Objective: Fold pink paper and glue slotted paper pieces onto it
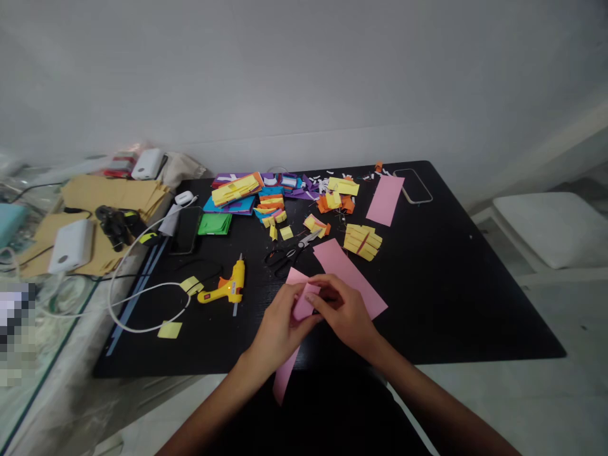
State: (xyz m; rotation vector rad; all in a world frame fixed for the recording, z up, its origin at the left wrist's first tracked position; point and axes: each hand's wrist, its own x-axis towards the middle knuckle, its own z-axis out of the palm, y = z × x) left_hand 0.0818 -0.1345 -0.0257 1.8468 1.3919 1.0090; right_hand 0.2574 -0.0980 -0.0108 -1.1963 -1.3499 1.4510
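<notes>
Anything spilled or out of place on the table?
Loose white scraps strewn along the back of the black table, like unswept offcuts. A white cable loops across its left end, near the yellow glue gun. No obvious damage.

Lighting is dim and diffuse; the wall darkens toward the upper corners. The tabletop is moderately sharp, whereas the margins are stretched and blurred, with coarse pixelation at left.

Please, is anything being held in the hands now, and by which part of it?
Yes, a small piece of pink paper: the left hand holds it at its left side, and the right hand pinches its right side.
</notes>
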